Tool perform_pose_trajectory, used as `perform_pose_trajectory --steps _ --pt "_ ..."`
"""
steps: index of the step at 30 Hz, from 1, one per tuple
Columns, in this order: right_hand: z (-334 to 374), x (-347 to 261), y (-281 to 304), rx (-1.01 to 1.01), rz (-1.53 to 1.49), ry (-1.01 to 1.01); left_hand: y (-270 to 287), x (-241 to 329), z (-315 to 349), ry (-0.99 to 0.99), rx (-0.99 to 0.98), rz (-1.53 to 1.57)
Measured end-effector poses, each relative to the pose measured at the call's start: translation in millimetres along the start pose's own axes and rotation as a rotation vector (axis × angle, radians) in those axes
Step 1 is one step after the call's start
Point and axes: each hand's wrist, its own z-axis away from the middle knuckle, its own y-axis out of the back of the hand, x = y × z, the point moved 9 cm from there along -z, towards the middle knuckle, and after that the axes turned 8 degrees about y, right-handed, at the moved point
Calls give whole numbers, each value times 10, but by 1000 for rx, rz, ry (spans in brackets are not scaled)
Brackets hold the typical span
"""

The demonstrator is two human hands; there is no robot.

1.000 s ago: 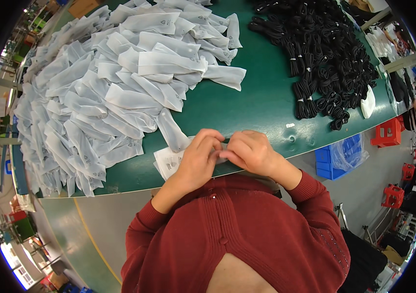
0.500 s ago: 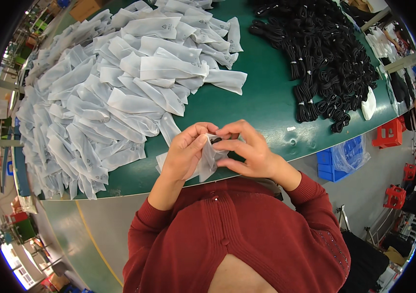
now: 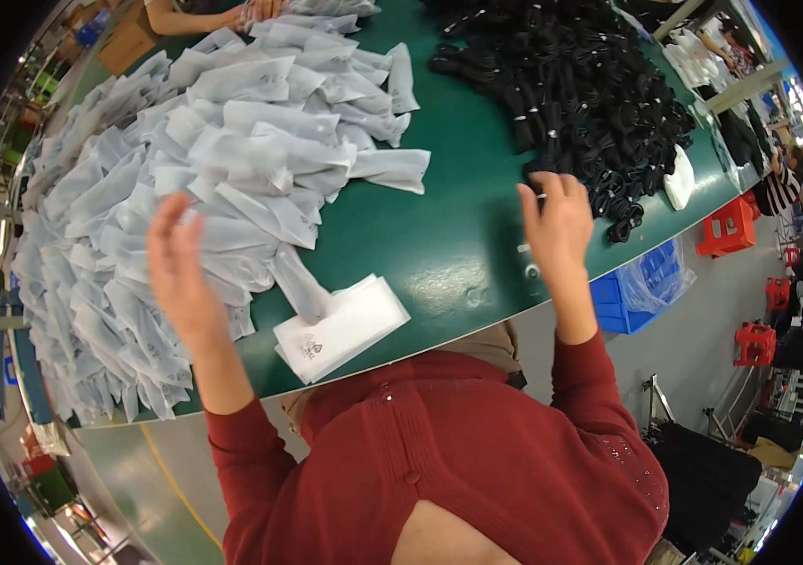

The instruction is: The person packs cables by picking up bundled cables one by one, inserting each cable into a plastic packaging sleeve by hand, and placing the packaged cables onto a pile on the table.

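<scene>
My left hand (image 3: 185, 278), somewhat blurred, is raised over a large heap of frosted plastic bags (image 3: 260, 127), its fingers stretched out with nothing seen in them. At the near edge of a pile of coiled black cables (image 3: 599, 104), my right hand (image 3: 561, 221) reaches out with thumb and fingers apart. Its fingertips are beside a dark cable bundle; whether they touch it I cannot tell. Between my hands a small stack of flat white bags (image 3: 364, 315) lies near the table's front edge. One filled bag (image 3: 300, 285) rests against that stack.
The green table (image 3: 448, 245) curves along in front of me. Another person's hand (image 3: 260, 11) is at the heap's far side. A white piece (image 3: 678, 179) lies right of the cables. Below the table's right edge stand a blue crate (image 3: 641, 297) and red stools (image 3: 729, 229).
My hands have parted: the left moved left over the bag heap, the right moved right to the cables. The small bag they handled has left them. The flat stack now shows fully.
</scene>
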Motion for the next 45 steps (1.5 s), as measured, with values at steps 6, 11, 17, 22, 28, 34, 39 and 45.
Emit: perform_pose_trajectory --steps 6,11,17,22,28,34,39,45 --pt "458 163 -258 -129 11 -10 -1001 -320 1253 16 -651 -278" --pt "525 -260 -266 -132 -262 55 -1164 -441 1560 -98 -604 -526" --pt "617 -756 -333 -284 -782 -25 -1159 -557 1598 -122 -554 -621" --pt "674 -1077 -57 -263 -774 263 -1035 -641 1533 121 -548 -393" --pt "730 -1262 74 -276 -658 552 -980 -780 1515 313 -534 -193" --pt "729 -1321 68 -373 -799 688 -1040 -539 1495 136 -620 -244" --pt "903 -1025 -443 -596 -1235 -236 -1175 -100 1542 -224 -685 -315" --pt "665 -1357 -155 -512 -1274 190 -1096 -60 1379 -160 -607 -316"
